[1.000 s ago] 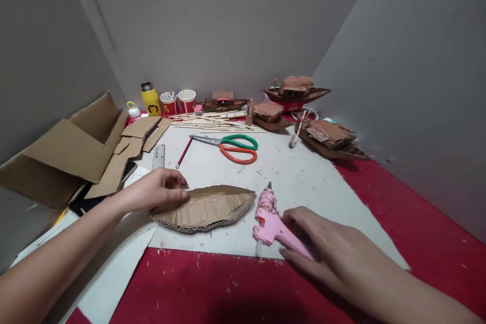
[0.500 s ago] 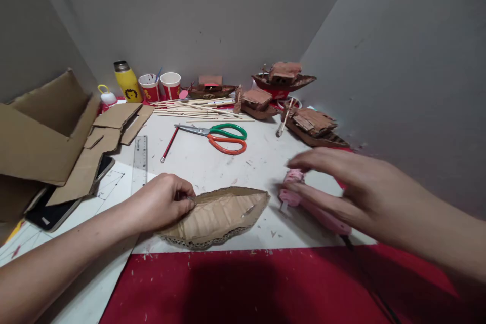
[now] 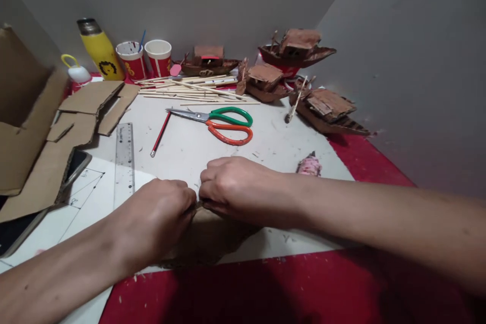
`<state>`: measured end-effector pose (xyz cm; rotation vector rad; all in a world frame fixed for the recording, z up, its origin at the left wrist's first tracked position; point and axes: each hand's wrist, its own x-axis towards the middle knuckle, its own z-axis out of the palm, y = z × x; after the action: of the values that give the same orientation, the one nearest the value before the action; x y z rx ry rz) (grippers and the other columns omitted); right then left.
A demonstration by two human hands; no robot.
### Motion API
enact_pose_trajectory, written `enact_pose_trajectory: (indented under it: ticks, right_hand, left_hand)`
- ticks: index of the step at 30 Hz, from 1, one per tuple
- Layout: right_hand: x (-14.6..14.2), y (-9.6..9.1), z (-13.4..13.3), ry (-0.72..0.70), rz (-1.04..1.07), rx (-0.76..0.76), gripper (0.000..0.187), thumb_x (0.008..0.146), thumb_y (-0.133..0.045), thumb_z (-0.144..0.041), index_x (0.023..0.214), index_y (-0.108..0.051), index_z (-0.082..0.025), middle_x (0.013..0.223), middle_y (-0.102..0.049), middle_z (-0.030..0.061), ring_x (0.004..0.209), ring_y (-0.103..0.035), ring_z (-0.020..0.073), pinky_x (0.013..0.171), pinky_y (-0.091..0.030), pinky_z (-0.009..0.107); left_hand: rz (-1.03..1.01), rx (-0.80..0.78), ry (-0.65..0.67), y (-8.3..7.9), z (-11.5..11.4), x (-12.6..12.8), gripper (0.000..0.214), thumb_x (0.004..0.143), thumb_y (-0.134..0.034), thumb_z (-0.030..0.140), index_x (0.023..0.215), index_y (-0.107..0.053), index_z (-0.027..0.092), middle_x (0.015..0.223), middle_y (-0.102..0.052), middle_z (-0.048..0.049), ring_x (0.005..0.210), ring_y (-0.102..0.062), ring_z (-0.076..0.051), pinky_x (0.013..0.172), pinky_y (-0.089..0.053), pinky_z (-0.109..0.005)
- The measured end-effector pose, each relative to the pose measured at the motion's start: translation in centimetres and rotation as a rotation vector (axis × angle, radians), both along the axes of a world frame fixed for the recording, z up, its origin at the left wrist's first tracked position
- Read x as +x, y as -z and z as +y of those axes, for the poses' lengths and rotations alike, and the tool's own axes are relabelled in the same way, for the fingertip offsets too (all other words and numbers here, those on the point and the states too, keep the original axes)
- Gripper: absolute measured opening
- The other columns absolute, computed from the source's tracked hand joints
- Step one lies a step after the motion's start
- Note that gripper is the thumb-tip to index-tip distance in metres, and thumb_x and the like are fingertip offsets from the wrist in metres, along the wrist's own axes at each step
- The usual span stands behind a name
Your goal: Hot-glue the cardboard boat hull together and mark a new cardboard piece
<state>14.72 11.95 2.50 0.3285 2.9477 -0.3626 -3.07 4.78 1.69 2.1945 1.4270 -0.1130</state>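
Note:
A cardboard boat hull (image 3: 210, 240) lies in front of me in shadow, much of it hidden behind my hands and right forearm. My left hand (image 3: 161, 215) is closed on its far edge. Right beside it, my right hand (image 3: 235, 185) also pinches that edge, knuckles facing up. Past my right forearm shows the tip of a pink hot glue gun (image 3: 309, 166), the rest of it covered by the arm. Scissors (image 3: 228, 126) with green and orange handles lie beyond the hands, their blades touching a red pencil (image 3: 161, 134).
A clear ruler (image 3: 124, 162) and cut cardboard pieces (image 3: 78, 121) lie on the left, near an open cardboard box (image 3: 23, 126). Wooden sticks (image 3: 197, 88), paper cups (image 3: 158, 55) and a yellow bottle (image 3: 99, 53) stand or lie at the back. Several brown model boats (image 3: 328, 111) line the right.
My right hand has left the glue gun and moved left to the hull's edge beside my left hand. The hull now looks tilted, its inside hidden. The camera view has shifted.

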Motion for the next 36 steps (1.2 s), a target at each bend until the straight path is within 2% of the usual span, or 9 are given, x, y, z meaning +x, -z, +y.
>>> enact_pose_trajectory:
  ticks: [3,8,15,18,22,26,31,34,36]
  right_hand:
    - [0.1,0.1,-0.7,-0.087,-0.002,0.048,0.018,0.088,-0.052,-0.011,0.078,-0.067,-0.014,0.079,-0.065,0.0067,0.072,-0.053,0.0191,0.070,-0.039,0.033]
    - [0.3,0.5,-1.7,-0.116,0.041,0.136,0.020,0.088,-0.051,-0.010,0.076,-0.066,-0.013,0.075,-0.063,0.0082,0.073,-0.052,0.0216,0.067,-0.037,0.035]
    - [1.5,-0.9,0.8,0.123,0.014,-0.167,0.013,0.088,-0.061,-0.021,0.087,-0.071,-0.013,0.082,-0.069,0.0082,0.078,-0.060,0.0182,0.067,-0.041,0.028]
    - [2.3,-1.2,1.2,0.153,-0.009,-0.201,0.013,0.088,-0.059,-0.017,0.087,-0.072,-0.015,0.080,-0.070,0.0066,0.077,-0.061,0.0172,0.066,-0.040,0.027]
    - [2.8,-0.6,0.6,0.101,-0.050,-0.089,0.015,0.088,-0.056,-0.014,0.081,-0.069,-0.014,0.076,-0.068,0.0065,0.073,-0.058,0.0175,0.066,-0.039,0.028]
    - [2.7,0.1,-0.4,-0.008,-0.038,0.059,0.019,0.086,-0.053,-0.008,0.072,-0.064,-0.016,0.073,-0.065,0.0055,0.069,-0.052,0.0179,0.068,-0.037,0.032]
    - [2.6,0.2,-1.5,-0.046,-0.043,0.161,0.024,0.087,-0.049,-0.007,0.070,-0.063,-0.016,0.072,-0.063,0.0068,0.067,-0.051,0.0191,0.068,-0.035,0.036]
    - [2.8,-0.1,-1.3,-0.006,-0.025,0.161,0.020,0.087,-0.052,-0.007,0.075,-0.065,-0.015,0.074,-0.065,0.0068,0.069,-0.053,0.0188,0.067,-0.036,0.034]
    - [2.9,-0.3,-1.0,0.064,-0.009,0.076,0.014,0.088,-0.055,-0.013,0.080,-0.067,-0.014,0.077,-0.066,0.0073,0.072,-0.056,0.0184,0.067,-0.038,0.031]
  left_hand:
    - [0.039,0.032,0.063,0.1,0.1,0.8,0.018,0.077,-0.046,0.013,0.075,-0.064,0.019,0.075,-0.067,-0.0029,0.062,-0.057,-0.015,0.056,-0.033,-0.027]
    - [0.134,0.053,0.029,-0.1,-0.3,1.9,0.021,0.071,-0.042,0.006,0.069,-0.060,0.018,0.068,-0.064,-0.0050,0.054,-0.051,-0.017,0.051,-0.027,-0.030]
    - [0.040,0.082,0.025,-0.2,-1.1,-0.2,0.016,0.083,-0.046,0.017,0.072,-0.057,0.021,0.072,-0.061,-0.0028,0.060,-0.053,-0.016,0.054,-0.028,-0.029]
    - [-0.003,0.102,0.032,-0.1,-1.1,-0.5,0.015,0.083,-0.047,0.018,0.072,-0.056,0.021,0.071,-0.059,-0.0015,0.057,-0.050,-0.015,0.053,-0.026,-0.029]
    - [0.035,0.042,0.052,-0.8,-0.6,0.5,0.013,0.079,-0.049,0.016,0.068,-0.053,0.020,0.071,-0.059,-0.0016,0.056,-0.047,-0.014,0.052,-0.024,-0.029]
    - [0.183,-0.081,-0.038,-1.3,-0.1,2.2,0.015,0.077,-0.048,0.013,0.065,-0.053,0.020,0.068,-0.061,-0.0029,0.054,-0.048,-0.015,0.050,-0.024,-0.029]
    - [0.270,0.022,0.193,-1.2,-0.5,2.9,0.019,0.068,-0.053,0.005,0.076,-0.065,0.018,0.076,-0.066,-0.0072,0.063,-0.055,-0.020,0.054,-0.026,-0.032]
    - [0.226,0.073,0.170,-1.5,-0.8,2.2,0.021,0.074,-0.048,0.005,0.075,-0.064,0.018,0.075,-0.066,-0.0069,0.063,-0.056,-0.019,0.055,-0.030,-0.031]
    - [0.171,0.081,0.123,-1.7,-0.9,1.5,0.017,0.077,-0.048,0.009,0.074,-0.063,0.018,0.078,-0.066,-0.0070,0.064,-0.057,-0.019,0.056,-0.033,-0.029]
